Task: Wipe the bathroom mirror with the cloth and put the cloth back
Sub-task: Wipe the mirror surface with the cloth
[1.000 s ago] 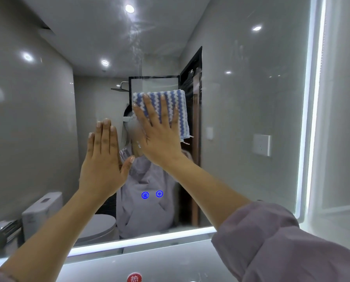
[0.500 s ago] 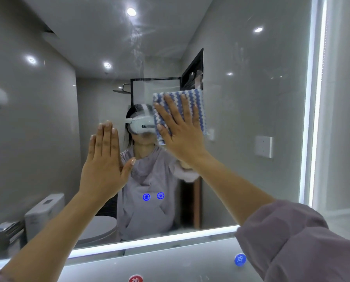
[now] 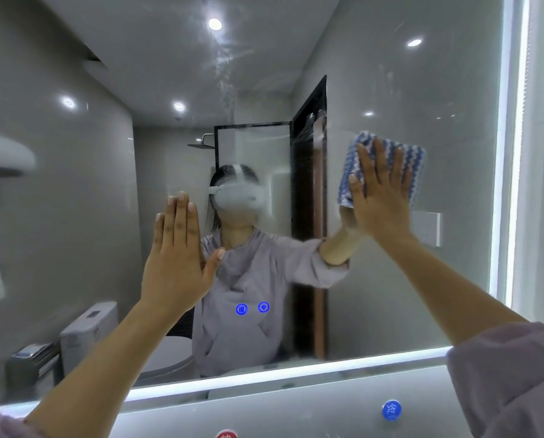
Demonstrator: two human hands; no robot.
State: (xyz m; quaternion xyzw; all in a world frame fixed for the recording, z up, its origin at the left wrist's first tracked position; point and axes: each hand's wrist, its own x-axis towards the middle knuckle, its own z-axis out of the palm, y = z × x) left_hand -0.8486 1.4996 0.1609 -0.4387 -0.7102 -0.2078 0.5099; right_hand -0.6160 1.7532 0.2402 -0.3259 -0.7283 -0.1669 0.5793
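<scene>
A large lit bathroom mirror (image 3: 391, 90) fills the view. My right hand (image 3: 379, 197) presses a blue-and-white striped cloth (image 3: 414, 159) flat against the glass at the right side, fingers straight and spread. Most of the cloth is hidden under the palm. My left hand (image 3: 177, 257) lies flat on the glass left of centre, fingers straight and together, holding nothing. A hazy smear streak runs down the upper middle of the mirror.
Two blue touch icons (image 3: 251, 308) glow in the glass low at centre. The mirror's lit edge (image 3: 511, 153) runs down the right. Below the mirror, a blue tap marker (image 3: 391, 410) and a red one (image 3: 226, 434) sit on the wall.
My right hand has slid the cloth rightward across the glass, from the centre to near the right edge. My left hand has stayed flat in place.
</scene>
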